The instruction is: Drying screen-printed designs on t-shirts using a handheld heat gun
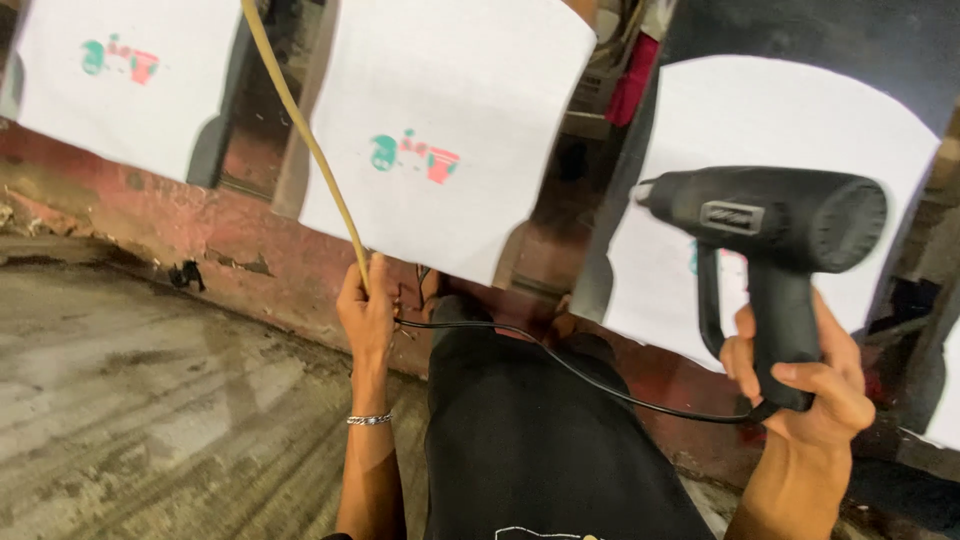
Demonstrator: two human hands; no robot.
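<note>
Right, the black heat gun (775, 225) sat in the right hand (800, 385), fingers wrapped fully round the handle, its long body lying level with the nozzle pointing left. That nozzle aimed across the white sheet (790, 120) just behind it (a printed mark showed only partly past the handle) and toward the middle white sheet (450, 130), which carried a small green and red print. The gun's black cord (560, 365) trailed from the handle base leftward past the person's dark clothing. The left hand (368, 310) was closed around a tan stick (300, 130) slanting up to the left, touching the middle sheet's lower edge. Of the 2 hands, the left was nearer that sheet. A 3rd printed sheet (120, 70) hung far left, above the concrete floor (150, 400).
</note>
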